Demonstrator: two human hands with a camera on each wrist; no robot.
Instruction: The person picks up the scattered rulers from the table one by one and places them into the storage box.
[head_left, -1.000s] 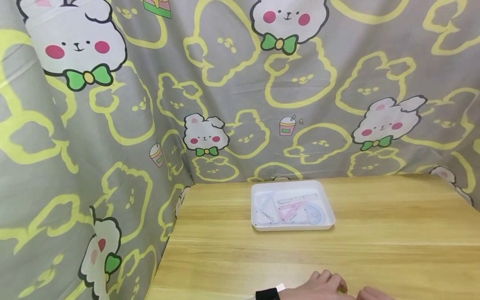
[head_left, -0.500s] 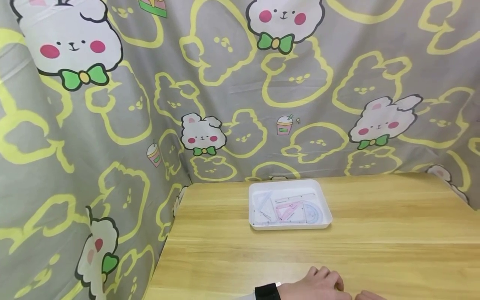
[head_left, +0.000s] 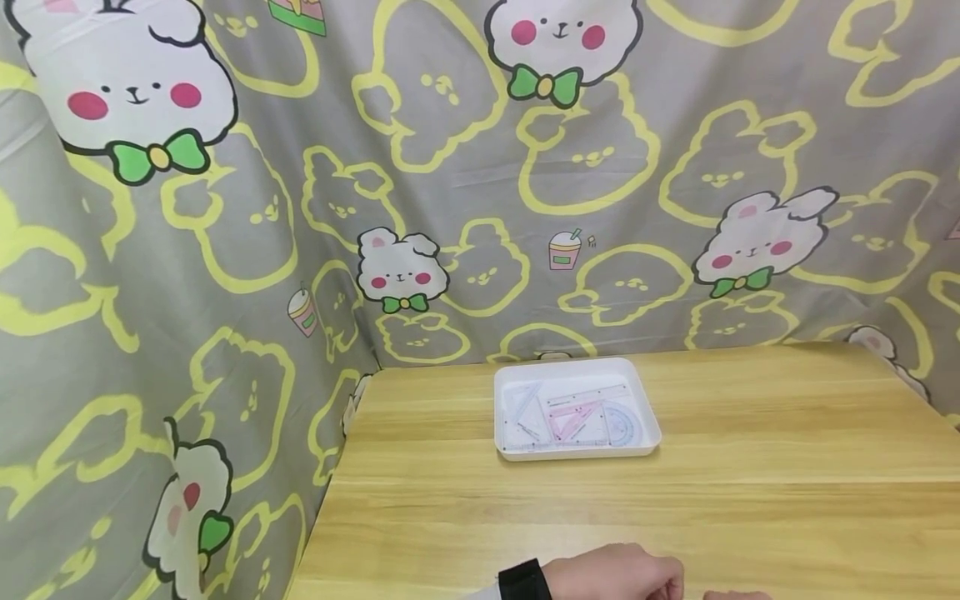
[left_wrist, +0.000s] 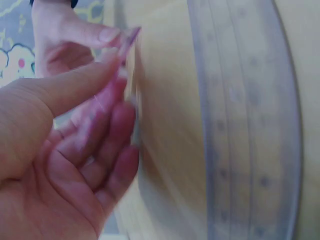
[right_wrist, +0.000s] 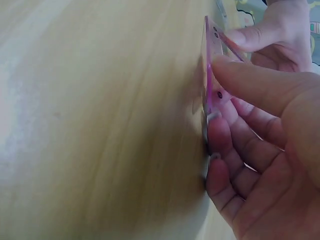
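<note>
Thumb and fingers of my left hand point(left_wrist: 55, 120) pinch a thin, clear pink plastic set square point(left_wrist: 131, 41), blurred in the left wrist view. My right hand point(right_wrist: 270, 130) grips the same pink piece, which stands edge-on with black dots along it in the right wrist view. The fingertips of both hands are close together near the wooden table point(right_wrist: 100, 100). In the head view the bottom edge cuts off both hands, and the set square is hidden. A clear strip with marks, like a ruler point(left_wrist: 245, 120), lies alongside my left hand.
A white tray point(head_left: 577, 454) stands at the back of the table, holding a blue set square point(head_left: 525, 417), a pink triangular piece point(head_left: 573, 412) and a protractor point(head_left: 621, 423). Patterned grey curtain point(head_left: 480, 183) hangs behind and to the left.
My left hand has turned over, its raised knuckles now lower and flatter. My right hand sits slightly lower in the head view. The tray's contents look the same.
</note>
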